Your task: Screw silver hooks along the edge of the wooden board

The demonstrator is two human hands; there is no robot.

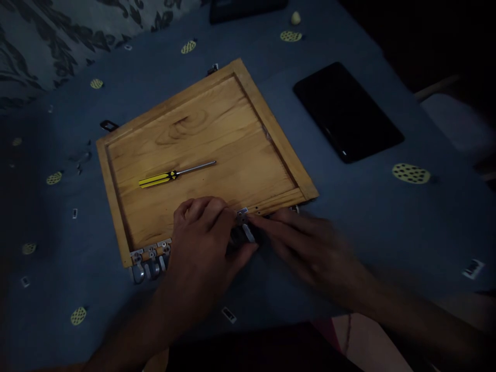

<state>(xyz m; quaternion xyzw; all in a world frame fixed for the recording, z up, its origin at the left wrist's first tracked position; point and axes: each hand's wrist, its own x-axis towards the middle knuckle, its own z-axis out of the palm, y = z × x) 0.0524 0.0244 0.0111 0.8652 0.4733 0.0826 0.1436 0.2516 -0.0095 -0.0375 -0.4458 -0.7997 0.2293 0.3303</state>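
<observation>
A shallow wooden frame with a plank panel (220,129) lies on the table. Along its near edge runs a row of metal hooks, and one hook (152,262) shows left of my hands. My left hand (203,237) is curled over that edge, thumb and fingers closing round another metal hook (248,232). From the right, my right hand (306,243) has its fingers together, the index fingertip at this hook's mounting plate; whatever it pinches is hidden. Lying on the panel is a yellow and black screwdriver (158,179), shaft pointing right.
A black tablet-like slab (349,111) lies right of the frame. Another dark object (248,9) sits at the back. Small metal bits (79,168) lie left of the frame. A black loop (109,125) sticks out from its far edge. A patterned blue cloth (437,227) covers the table.
</observation>
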